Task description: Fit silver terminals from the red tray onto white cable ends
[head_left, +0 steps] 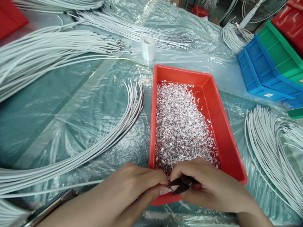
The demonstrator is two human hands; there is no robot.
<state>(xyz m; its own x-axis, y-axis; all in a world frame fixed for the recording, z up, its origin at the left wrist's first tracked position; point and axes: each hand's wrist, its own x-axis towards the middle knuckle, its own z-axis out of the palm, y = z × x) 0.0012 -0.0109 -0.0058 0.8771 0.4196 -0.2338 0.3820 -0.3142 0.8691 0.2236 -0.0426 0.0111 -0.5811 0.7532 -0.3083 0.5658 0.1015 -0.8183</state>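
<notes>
Over the near end of a red tray [230,142], my right hand [208,186] is closed around dark scissors [183,184]. Their blades are parted and point left toward my left fingertips. My left hand [144,183] pinches thumb against forefinger at the blade tips, on what looks like the end of a white cable [87,183]. That cable runs in from the left and passes behind my left hand, so its middle is hidden. Silvery foil scraps [182,123] cover much of the tray's floor. A curved bundle of white cables [113,135] lies left of the tray.
More white cables lie at the far left [59,47], at the back [142,31] and on the right [270,151]. A roll of clear tape [148,49] stands behind the tray. Stacked blue bins [265,69] and a green bin [281,50] are at right. Plastic film covers the table.
</notes>
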